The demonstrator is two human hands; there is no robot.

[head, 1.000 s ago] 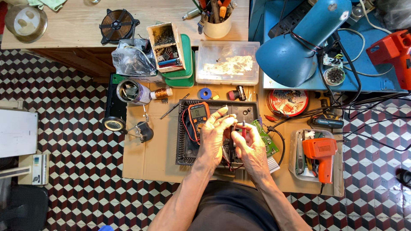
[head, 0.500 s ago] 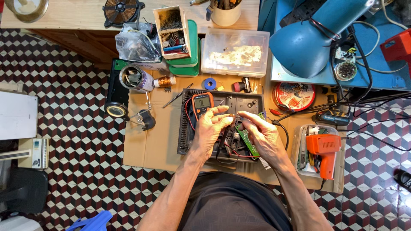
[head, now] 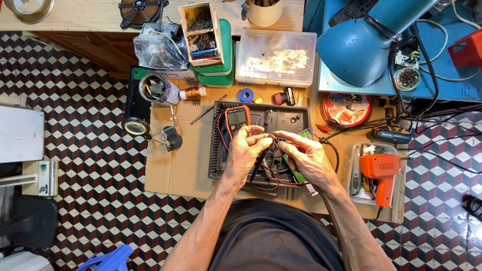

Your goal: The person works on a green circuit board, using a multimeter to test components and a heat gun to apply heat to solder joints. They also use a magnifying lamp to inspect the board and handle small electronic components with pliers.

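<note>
A copper coil (head: 192,93) lies far left on the cardboard (head: 175,165), with the orange meter (head: 237,118) on the black casing (head: 291,118). Left hand (head: 247,150) and right hand (head: 306,156) meet over the casing, fingers (head: 261,143) pinched on a small part (too tiny to identify). An orange drill (head: 381,170) lies right.

We can't tell what left hand (head: 247,150) and right hand (head: 305,156) pinch, too small; both cover the black housing (head: 281,118) middle.
</note>
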